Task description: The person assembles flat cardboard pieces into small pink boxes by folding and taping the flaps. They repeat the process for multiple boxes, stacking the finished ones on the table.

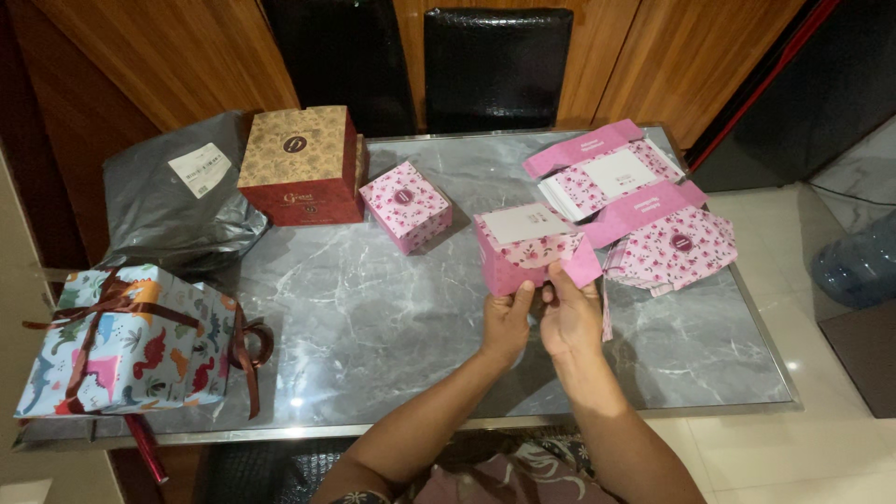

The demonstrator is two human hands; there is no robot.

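Both hands hold a half-folded pink floral cardboard box [530,250] above the grey marble table [373,317]. My left hand [507,322] grips its lower left edge with thumb and fingers. My right hand [569,315] pinches the bottom flap near the middle. The box is open on top, its white inner side showing. A finished small pink floral box [405,205] stands closed further left.
A stack of flat pink floral box blanks [635,201] lies at the right. A red and tan patterned box [301,166] and a grey plastic mailer bag [173,201] sit at the back left. A dinosaur-print gift with brown ribbon [131,341] rests on the left edge. Black chairs [495,65] stand behind.
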